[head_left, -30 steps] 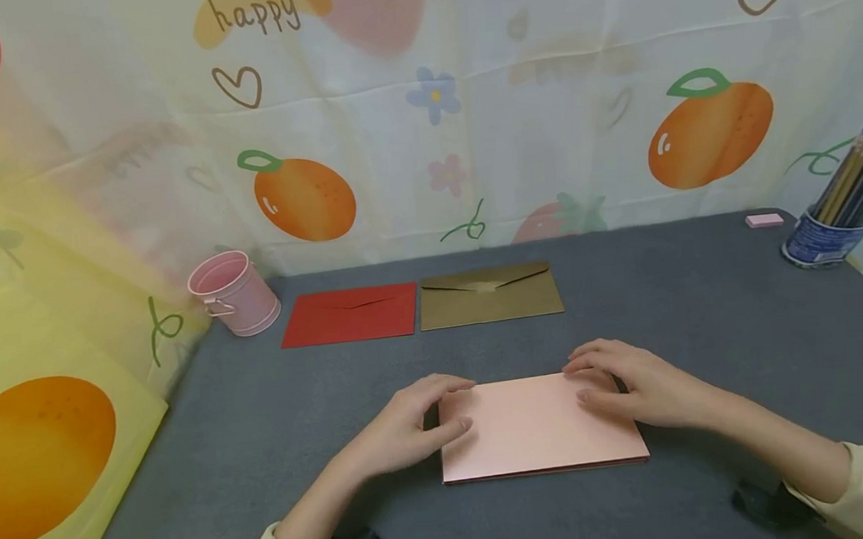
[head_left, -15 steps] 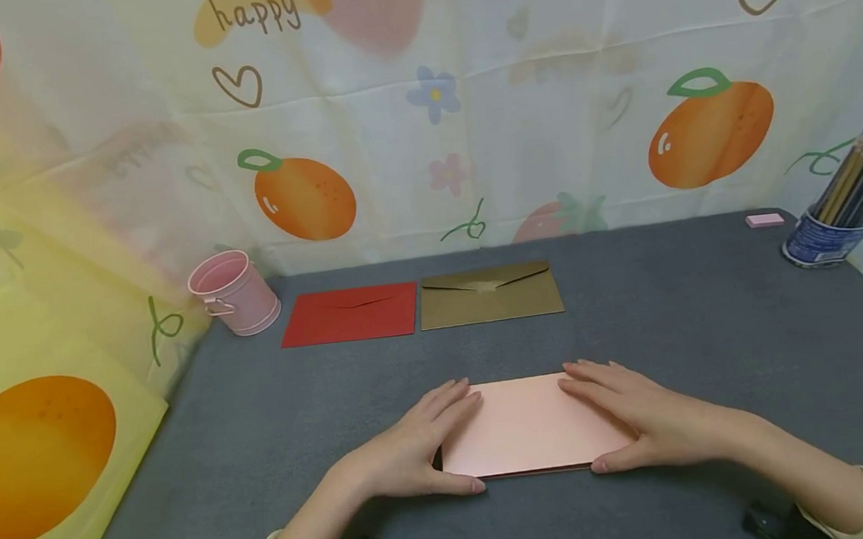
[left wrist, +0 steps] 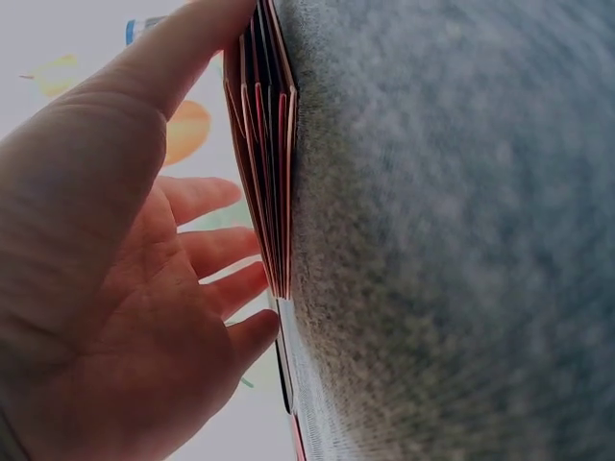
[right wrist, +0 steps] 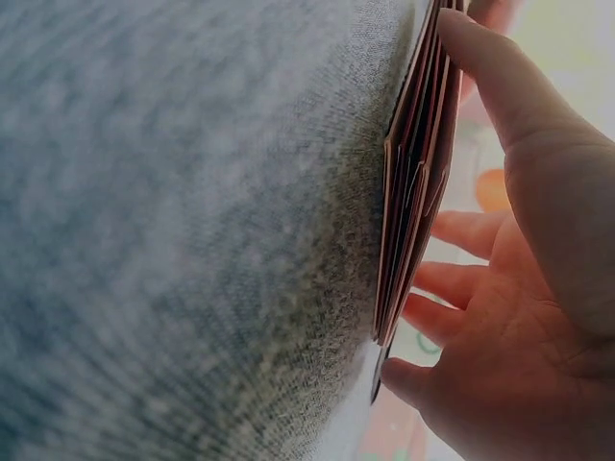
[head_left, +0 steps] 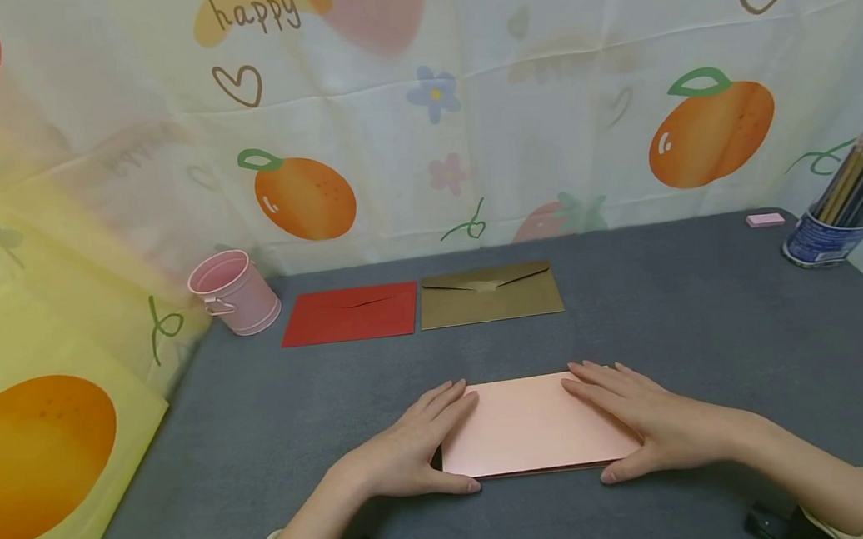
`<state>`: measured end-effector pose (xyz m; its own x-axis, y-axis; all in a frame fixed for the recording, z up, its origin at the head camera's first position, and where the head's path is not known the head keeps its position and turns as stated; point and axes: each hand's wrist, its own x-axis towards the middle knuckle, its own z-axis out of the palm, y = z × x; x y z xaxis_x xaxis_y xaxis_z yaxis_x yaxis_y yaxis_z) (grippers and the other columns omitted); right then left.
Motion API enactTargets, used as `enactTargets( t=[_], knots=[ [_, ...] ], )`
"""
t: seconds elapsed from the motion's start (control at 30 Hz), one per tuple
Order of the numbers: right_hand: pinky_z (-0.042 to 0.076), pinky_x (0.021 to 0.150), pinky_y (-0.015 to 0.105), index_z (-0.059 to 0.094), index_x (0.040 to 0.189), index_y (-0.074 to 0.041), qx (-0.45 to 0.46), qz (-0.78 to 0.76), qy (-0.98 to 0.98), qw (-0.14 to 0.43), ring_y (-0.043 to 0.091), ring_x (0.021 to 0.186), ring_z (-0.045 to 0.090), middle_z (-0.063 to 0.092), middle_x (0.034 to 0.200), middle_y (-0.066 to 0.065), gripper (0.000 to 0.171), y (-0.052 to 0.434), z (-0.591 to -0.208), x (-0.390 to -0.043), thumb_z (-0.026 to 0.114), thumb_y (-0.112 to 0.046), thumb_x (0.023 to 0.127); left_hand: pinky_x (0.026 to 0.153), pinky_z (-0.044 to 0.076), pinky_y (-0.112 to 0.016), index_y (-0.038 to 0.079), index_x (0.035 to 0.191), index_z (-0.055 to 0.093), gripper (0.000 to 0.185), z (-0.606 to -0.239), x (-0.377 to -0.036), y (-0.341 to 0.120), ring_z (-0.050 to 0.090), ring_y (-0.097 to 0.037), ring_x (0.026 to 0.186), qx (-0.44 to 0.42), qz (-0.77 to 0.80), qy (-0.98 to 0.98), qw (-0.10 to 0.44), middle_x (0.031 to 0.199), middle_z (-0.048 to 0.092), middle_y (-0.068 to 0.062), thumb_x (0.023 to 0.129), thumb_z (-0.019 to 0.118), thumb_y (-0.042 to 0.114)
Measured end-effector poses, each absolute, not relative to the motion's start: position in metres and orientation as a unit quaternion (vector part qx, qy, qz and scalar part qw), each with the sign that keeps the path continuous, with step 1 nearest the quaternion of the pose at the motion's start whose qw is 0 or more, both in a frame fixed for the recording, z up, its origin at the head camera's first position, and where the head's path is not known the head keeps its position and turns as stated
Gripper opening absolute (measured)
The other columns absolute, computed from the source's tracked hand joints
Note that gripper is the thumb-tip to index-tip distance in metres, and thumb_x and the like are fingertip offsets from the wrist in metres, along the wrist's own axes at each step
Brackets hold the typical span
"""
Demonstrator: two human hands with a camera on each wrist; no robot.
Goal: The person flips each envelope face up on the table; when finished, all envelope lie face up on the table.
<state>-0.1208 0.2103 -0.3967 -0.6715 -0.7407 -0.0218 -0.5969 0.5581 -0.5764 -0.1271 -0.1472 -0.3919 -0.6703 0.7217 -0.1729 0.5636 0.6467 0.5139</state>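
My left hand and right hand, fingers uncurled, touch the pink stack, thumbs at its near edge.

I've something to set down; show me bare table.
Bare: table between gold envelope and pencil cup, short of the eraser; also left of the left hand, nearer than the pink bucket. Crowded: centre, where that hand and the right hand overlap the pink stack.
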Motion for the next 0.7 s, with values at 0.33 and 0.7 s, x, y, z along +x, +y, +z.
enactTargets(
  t=[0.33,0.7],
  knots=[
    [0.019,0.116,0.04,0.028,0.155,-0.017,-0.375,-0.254,0.884,0.121,0.035,0.142,0.026,0.025,0.158,0.01,0.09,0.2102,-0.3943,-0.1221,0.064,-0.061,0.085,0.113,0.028,-0.045,0.02,0.155,0.026,0.093,-0.3901,-0.127,-0.147,0.012,-0.019,0.148,0.36,0.218,0.891,0.172,0.162,0.016,0.001,0.082,0.072,0.056],
    [0.037,0.101,0.061,0.042,0.149,-0.024,-0.353,-0.251,0.894,0.115,0.03,0.141,0.033,0.034,0.155,0.002,0.082,0.2116,-0.3913,-0.1255,0.065,-0.065,0.081,0.111,0.032,-0.046,0.022,0.152,0.035,0.085,-0.387,-0.1281,-0.1474,0.019,-0.017,0.146,0.342,0.247,0.891,0.168,0.158,0.027,0.001,0.082,0.072,0.052]
  ],
)
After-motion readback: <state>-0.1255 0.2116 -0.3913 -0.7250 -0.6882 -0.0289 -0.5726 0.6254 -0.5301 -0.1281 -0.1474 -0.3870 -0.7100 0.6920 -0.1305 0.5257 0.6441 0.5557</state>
